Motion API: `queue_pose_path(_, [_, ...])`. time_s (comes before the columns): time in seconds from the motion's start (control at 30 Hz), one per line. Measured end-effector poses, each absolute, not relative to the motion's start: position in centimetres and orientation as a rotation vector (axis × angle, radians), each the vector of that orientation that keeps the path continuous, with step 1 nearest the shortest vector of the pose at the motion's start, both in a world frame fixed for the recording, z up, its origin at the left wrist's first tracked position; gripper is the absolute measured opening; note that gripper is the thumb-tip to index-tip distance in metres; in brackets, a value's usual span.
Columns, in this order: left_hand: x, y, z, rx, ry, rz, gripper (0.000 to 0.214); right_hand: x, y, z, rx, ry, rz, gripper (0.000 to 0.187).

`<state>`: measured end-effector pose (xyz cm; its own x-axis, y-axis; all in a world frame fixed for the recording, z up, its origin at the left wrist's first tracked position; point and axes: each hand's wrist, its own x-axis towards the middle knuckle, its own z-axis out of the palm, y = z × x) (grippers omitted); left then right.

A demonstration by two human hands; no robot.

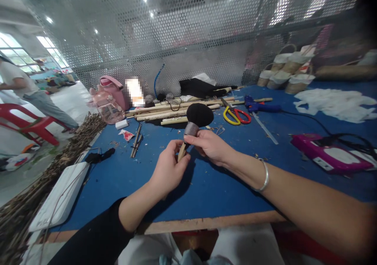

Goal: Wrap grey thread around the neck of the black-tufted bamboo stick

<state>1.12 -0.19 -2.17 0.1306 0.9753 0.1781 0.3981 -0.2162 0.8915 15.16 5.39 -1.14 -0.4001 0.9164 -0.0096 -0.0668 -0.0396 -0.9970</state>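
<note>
Containers: at the back right of the blue table (108, 194) we count at least 4 twine-coloured pots (298, 85), crowded together, white material at their rims; overlap hides the exact number, and we cannot tell what lies deeper inside. At back left we note 1 translucent pink bottle (110, 112), contents unclear, beside 1 pink bag (118, 96).

Work piece: 1 black-headed stick (191, 129), held above the table's middle. Its long axis slants away from us and a little right; the round black head points to the far side, the pale wooden end toward us. A grey band sits below the head.

Hands: our left hand (169, 166) curls closed around the wooden end; our right hand (212, 146) pinches the grey band, thumb on top.

Nearby: 1 pair of scissors (231, 109), 1 blue glue gun (262, 107).
</note>
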Motion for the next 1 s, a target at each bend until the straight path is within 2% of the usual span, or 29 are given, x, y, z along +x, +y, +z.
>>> queue_pose_path(0.27, [0.6, 0.4, -1.8, 1.476, 1.269, 1.174, 0.025, 15.8, 5.4, -1.3, -0.892, -1.629, 1.353, 0.033])
queue_pose_path(0.4, [0.2, 0.8, -1.2, 1.215, 1.215, 1.094, 0.025, 16.2, 5.3, -1.1, -0.878, -1.732, 1.235, 0.036])
queue_pose_path(0.53, [0.1, 1.0, -1.2, 1.201, 1.189, 1.067, 0.027, 16.3, 4.8, -0.8, -0.862, -1.750, 1.195, 0.036])
queue_pose_path(0.67, [-0.3, 1.2, -1.8, 1.387, 1.271, 1.113, 0.026, 16.3, 4.6, -0.7, -0.861, -1.750, 1.193, 0.038])
queue_pose_path(0.77, [-0.8, 1.1, -2.0, 1.781, 1.455, 1.134, 0.026, 16.4, 4.4, -0.4, -0.845, -1.727, 1.172, 0.039])
queue_pose_path(0.9, [-1.3, 1.0, -1.8, 2.222, 1.529, 0.985, 0.031, 16.5, 4.3, 0.1, -0.824, -1.664, 1.131, 0.039])
queue_pose_path(1.0, [-1.3, 1.0, -1.7, 2.236, 1.521, 0.935, 0.032, 16.6, 4.4, 0.0, -0.849, -1.678, 1.123, 0.039])
